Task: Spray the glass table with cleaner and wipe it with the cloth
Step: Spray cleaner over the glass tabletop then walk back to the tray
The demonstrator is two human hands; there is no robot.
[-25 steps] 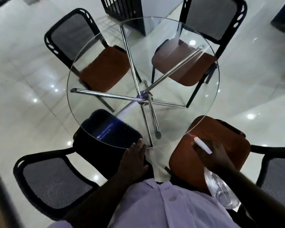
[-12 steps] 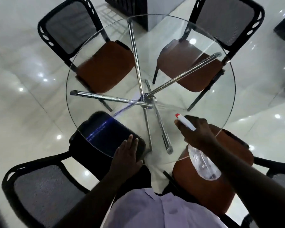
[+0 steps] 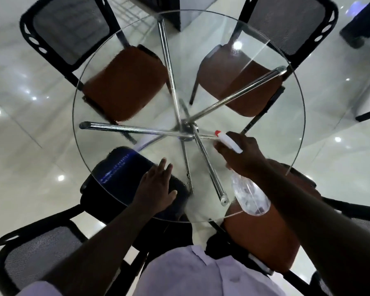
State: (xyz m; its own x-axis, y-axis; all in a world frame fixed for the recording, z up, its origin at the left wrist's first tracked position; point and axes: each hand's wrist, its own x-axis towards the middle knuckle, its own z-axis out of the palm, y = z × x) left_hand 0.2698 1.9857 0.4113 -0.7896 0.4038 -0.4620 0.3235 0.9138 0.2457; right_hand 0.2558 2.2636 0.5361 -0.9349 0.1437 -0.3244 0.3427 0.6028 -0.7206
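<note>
Pale glossy floor [image 3: 30, 146] all round, dotted with lamp reflections. In the middle of it, a round glass table [image 3: 276, 133], seen from straight above and clear enough to show everything beneath. Around it, four black-framed chairs with mesh backs: a brown seat [image 3: 124, 86] under the far left edge, another brown seat [image 3: 233, 77] under the far right edge, a third brown seat [image 3: 261, 242] tucked partly under the near right edge, and a dark seat [image 3: 120, 174] under the near left edge with a blue gleam across the glass above it. Under the glass, chrome legs [image 3: 126, 128] splaying out from a hub near the centre. At the near edge, a pale collared shirt [image 3: 201, 274] at the bottom of the view, with both bare forearms reaching out over the table. Left hand [image 3: 156, 186] laid flat on the glass just inside the near edge, fingers straight and close together, thumb out to the side, over the dark seat; cannot tell whether a cloth lies under the palm, dark against dark. Right hand [image 3: 241, 154] above the glass just right of the centre hub, wrapped round the neck of a spray bottle [image 3: 250, 195]. Clear bottle body hanging toward the near right edge, white head and red nozzle [image 3: 217, 133] pointing at the centre of the table.
</note>
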